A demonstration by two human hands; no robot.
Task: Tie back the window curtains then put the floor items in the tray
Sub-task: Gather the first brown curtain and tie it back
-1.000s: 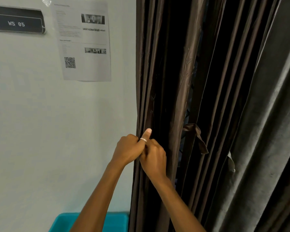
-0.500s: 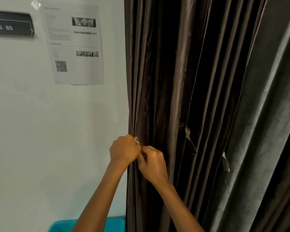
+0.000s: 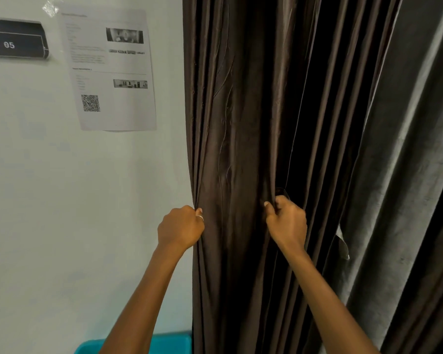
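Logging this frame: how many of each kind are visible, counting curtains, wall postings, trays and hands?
Curtains: 2 (brown curtain, grey curtain)
Wall postings: 2 (printed sheet, WS 05 sign)
Trays: 1 (teal tray)
Hands: 2 (left hand, right hand, both gripping the brown curtain)
Total: 7

A pale, plain wall (image 3: pixel 62 200) fills the left half of the view. High on it, at the left edge, hangs a black sign (image 3: pixel 14 38) with white letters reading "WS 05". Just right of the sign a printed paper sheet (image 3: pixel 128 111) is stuck to the wall, hanging slightly tilted, with a scrap of clear tape (image 3: pixel 50 8) near its top left corner. The sheet carries a dark photo (image 3: pixel 124 35) at upper right, a narrow photo strip (image 3: pixel 130 84) lower down and a QR code (image 3: pixel 90 103) at lower left; its small text is too blurred to read
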